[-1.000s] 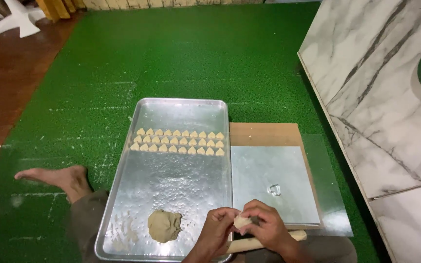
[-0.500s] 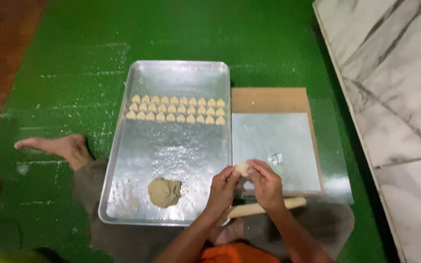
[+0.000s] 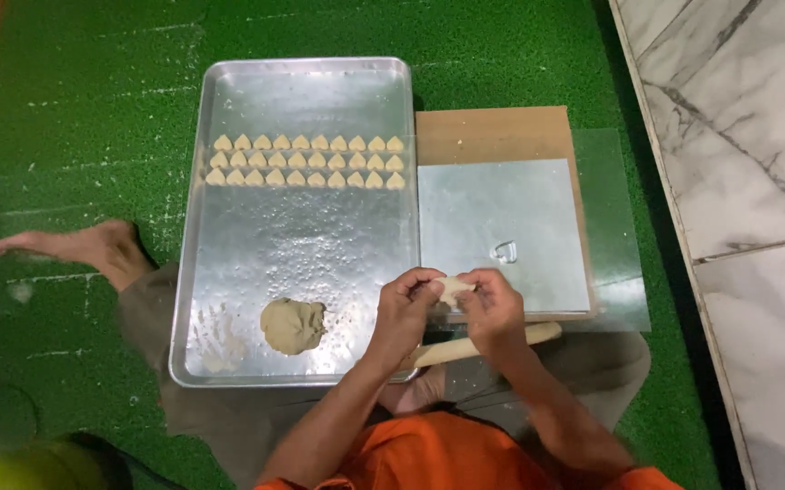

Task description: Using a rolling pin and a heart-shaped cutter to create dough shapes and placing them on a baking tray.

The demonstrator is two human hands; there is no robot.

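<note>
I see both hands meeting over the tray's (image 3: 195,227) right rim, low in view. The left hand (image 3: 403,313) and right hand (image 3: 494,308) pinch one small dough piece (image 3: 452,289) between their fingertips, fingers closed narrow around it. It hangs just above the near-left corner of the grey sheet (image 3: 501,227) on the board (image 3: 492,134). A rolling pin (image 3: 538,334) lies under the wrists. The dough lump (image 3: 292,325) sits near the tray's front edge; three rows of hearts (image 3: 306,161) lie across its middle, with bare metal between them.

Both hands (image 3: 451,304) pinching dough piece (image 3: 454,289), metal tray (image 3: 229,272), dough lump (image 3: 292,325)
</note>
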